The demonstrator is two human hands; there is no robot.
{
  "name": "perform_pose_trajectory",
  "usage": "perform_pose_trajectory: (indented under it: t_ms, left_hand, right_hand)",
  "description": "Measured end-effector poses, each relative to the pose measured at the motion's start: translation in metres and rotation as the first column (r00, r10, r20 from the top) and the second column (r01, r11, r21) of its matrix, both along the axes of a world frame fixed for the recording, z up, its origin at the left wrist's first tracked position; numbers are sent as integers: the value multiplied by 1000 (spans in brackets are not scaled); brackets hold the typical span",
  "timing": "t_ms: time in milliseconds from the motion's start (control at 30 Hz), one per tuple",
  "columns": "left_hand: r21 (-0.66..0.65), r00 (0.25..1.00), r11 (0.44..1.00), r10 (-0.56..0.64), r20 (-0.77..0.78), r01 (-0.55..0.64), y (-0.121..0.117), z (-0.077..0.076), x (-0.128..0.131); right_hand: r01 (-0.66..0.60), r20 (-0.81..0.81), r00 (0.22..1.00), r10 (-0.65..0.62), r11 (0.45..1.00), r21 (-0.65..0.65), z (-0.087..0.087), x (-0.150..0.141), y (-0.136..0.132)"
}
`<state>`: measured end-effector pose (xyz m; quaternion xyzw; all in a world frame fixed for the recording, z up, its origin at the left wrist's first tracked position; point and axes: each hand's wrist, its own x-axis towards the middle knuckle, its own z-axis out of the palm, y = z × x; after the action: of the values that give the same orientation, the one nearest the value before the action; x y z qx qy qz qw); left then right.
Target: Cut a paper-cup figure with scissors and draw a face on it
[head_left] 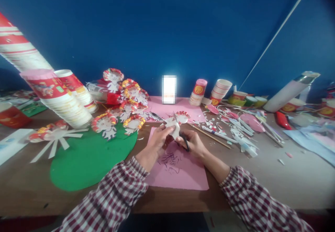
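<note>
In the middle of the head view, my left hand (160, 139) pinches a small piece of white paper (175, 129). My right hand (194, 143) is closed round the dark handle of a pair of scissors (186, 144), whose blades meet the white paper. Both hands are above a pink sheet (180, 178) with dark pen marks on it. Just beyond the paper lies a cut paper cup ring (182, 117) with a red edge. The fingertips of both hands are partly hidden behind the paper.
A green paper shape (91, 162) lies at left, with several paper-cup figures (104, 124) behind it. Stacked cups (62, 99) lean at far left; more cups (199, 90) stand by the blue wall. Paper scraps (240, 127), a wooden stick (211, 137) and a red tool (282, 120) lie right.
</note>
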<state>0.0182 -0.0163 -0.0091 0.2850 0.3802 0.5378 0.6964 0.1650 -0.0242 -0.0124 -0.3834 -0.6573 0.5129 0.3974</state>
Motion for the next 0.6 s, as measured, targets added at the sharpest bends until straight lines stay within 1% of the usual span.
perform_pose_trajectory:
  t_ms: [133,233,433,600]
  left_hand:
    - [1,1000,1000,3,-7,-3,2,-3,0]
    - [15,1000,1000,2,17,-2,2,-5,0]
    - [-34,999,999,-4,33,5,0,0,0]
    - [-33,1000,999,-2,27,3,0,0,1]
  right_hand:
    - [6,-16,1000,-6,1000,-18,-1,0,1]
    - [7,-29,1000,-8,999,-38,1,-1,1]
    - [-9,-31,999,9,1000,-20,3,-1,0]
    - [-11,-24,1000,11,1000,-2,0,0,1]
